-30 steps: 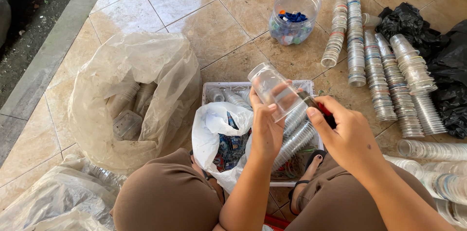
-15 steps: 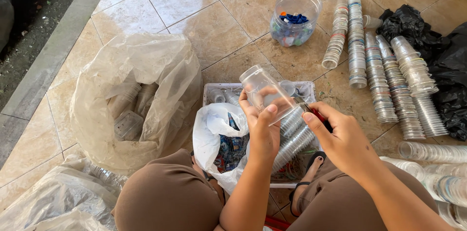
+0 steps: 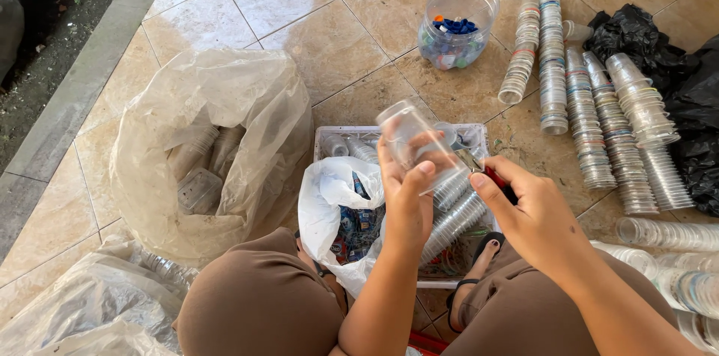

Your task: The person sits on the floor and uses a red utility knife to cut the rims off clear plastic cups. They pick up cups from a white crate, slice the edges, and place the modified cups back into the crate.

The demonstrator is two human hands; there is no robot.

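Observation:
My left hand [image 3: 408, 202] grips a clear plastic cup [image 3: 416, 142], tilted with its base up and to the left. My right hand [image 3: 528, 210] holds a small red-handled cutter [image 3: 490, 174] whose tip meets the cup's rim. Both hands hover over a white plastic crate [image 3: 333, 133] holding stacked clear cups [image 3: 453, 221]. A white plastic bag [image 3: 337, 202] with colourful scraps hangs at the crate's left side.
A large clear bag [image 3: 198, 154] with cups lies on the left. Several long stacks of clear cups [image 3: 599, 124] lie on the tiled floor at right, beside black bags [image 3: 693, 112]. A clear jar [image 3: 457, 26] with blue caps stands beyond the crate.
The cup in my left hand has tipped a little further over and my right hand has kept the cutter at its rim. The view shifted slightly.

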